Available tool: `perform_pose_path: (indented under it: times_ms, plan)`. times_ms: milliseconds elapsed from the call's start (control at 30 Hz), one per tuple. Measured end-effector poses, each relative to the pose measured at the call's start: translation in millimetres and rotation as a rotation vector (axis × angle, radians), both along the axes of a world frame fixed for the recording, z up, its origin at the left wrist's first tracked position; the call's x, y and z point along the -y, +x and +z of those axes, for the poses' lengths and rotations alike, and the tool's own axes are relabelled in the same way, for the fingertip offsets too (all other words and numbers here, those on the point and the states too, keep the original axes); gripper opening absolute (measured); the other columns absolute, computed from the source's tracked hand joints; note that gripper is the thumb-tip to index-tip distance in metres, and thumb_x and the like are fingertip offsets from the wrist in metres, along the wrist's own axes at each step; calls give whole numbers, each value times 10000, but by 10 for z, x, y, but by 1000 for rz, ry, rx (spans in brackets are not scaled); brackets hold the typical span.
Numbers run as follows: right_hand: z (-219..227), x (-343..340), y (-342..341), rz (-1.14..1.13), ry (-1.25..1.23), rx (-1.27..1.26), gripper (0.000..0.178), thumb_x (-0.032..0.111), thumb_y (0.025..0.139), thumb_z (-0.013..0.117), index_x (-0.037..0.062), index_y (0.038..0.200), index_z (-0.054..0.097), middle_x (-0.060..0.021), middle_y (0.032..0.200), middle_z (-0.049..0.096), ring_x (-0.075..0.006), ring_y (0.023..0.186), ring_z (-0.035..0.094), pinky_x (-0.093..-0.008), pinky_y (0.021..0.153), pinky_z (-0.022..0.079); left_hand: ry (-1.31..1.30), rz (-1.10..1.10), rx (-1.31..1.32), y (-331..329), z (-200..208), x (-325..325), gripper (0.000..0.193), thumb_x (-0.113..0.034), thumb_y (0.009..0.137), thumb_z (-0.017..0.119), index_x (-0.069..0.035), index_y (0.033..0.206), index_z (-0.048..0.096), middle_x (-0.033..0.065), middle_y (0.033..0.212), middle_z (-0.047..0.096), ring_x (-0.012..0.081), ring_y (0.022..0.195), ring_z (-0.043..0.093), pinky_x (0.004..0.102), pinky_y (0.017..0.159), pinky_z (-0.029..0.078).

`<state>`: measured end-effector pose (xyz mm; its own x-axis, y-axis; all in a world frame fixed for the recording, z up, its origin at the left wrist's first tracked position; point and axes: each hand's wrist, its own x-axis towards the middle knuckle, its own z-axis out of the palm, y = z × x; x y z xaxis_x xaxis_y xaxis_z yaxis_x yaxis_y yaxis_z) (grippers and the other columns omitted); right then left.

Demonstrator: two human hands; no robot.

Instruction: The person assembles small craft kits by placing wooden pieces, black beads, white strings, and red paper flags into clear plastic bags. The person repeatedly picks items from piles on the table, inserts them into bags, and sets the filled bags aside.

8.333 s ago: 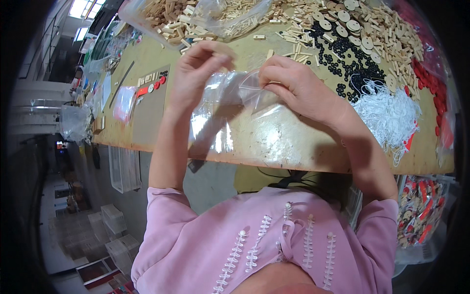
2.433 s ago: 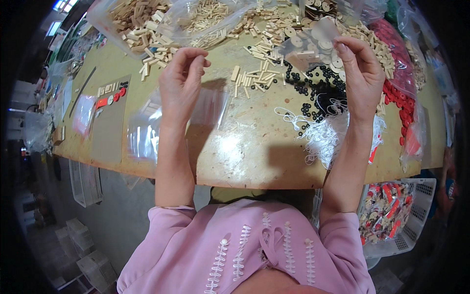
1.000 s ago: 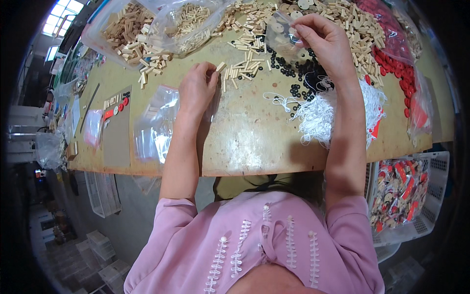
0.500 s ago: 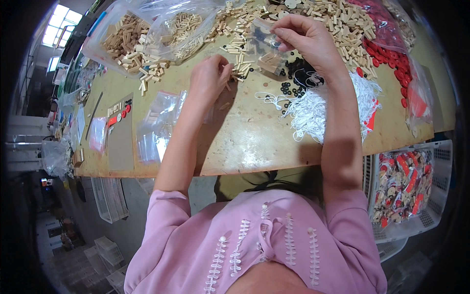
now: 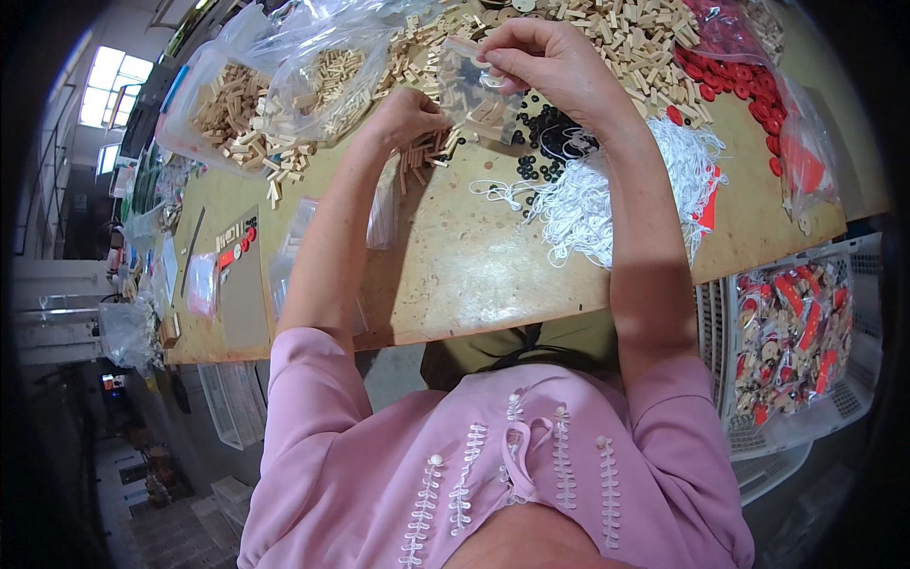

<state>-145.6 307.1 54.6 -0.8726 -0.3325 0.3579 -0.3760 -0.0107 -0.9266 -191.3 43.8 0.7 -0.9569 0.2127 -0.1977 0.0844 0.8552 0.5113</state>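
My right hand (image 5: 545, 64) pinches the top of a small clear zip bag (image 5: 463, 78), which hangs tilted over the table's far side. Light wooden pieces (image 5: 487, 119) and something dark show through its plastic. To the left of the bag, my left hand (image 5: 409, 116) has its fingers drawn together above a scatter of thin wooden sticks (image 5: 422, 156); whatever lies between the fingertips is hidden. Small black rings (image 5: 542, 135) are strewn beneath my right wrist. A tangled heap of white cord (image 5: 590, 211) lies beside my right forearm.
Wooden pieces fill a clear tub (image 5: 227, 106) and a plastic bag (image 5: 327, 81) at far left. Red discs (image 5: 758, 106) are spread at far right. Flat clear bags (image 5: 287, 270) lie by my left forearm. A crate (image 5: 858, 356) of filled packets stands beyond the table's right edge.
The whole view has shifted and turned slightly. My left hand has moved a little over the thin sticks, with its fingers still together; my right hand keeps hold of the zip bag.
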Motion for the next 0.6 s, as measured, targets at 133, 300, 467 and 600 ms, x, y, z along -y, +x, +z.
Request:
perform_pose_path:
  times_ms: [133,300,467,600]
  plan:
    - [-2,-12,-2,4,26,-2,123,100,976,653,26,1036,730,8,893,696,-52,808,649,-219,725,560,51,-33,-26,-27,-76,21,286,-265,799,812,16,820,761,50,728,716,115,638,620,311,604,510]
    - [-3,5,8,25,97,-73,132,107,918,668,21,989,737,-34,861,732,-113,782,676,-280,730,543,411,158,79,257,89,93,256,-256,837,796,-6,831,740,-2,739,672,80,634,559,273,584,460]
    - [-1,129,115,-12,295,-319,90,55,916,663,1,988,677,-12,888,648,-93,873,620,-250,770,498,834,118,-58,536,639,232,229,-279,884,801,-63,845,735,-30,755,651,18,643,475,210,565,334]
    - [6,239,181,-9,353,-505,66,41,903,647,3,957,652,-75,958,646,-199,898,640,-322,809,511,820,-12,-213,822,1129,-19,220,-246,893,799,-34,910,742,-22,797,677,29,719,560,220,627,440]
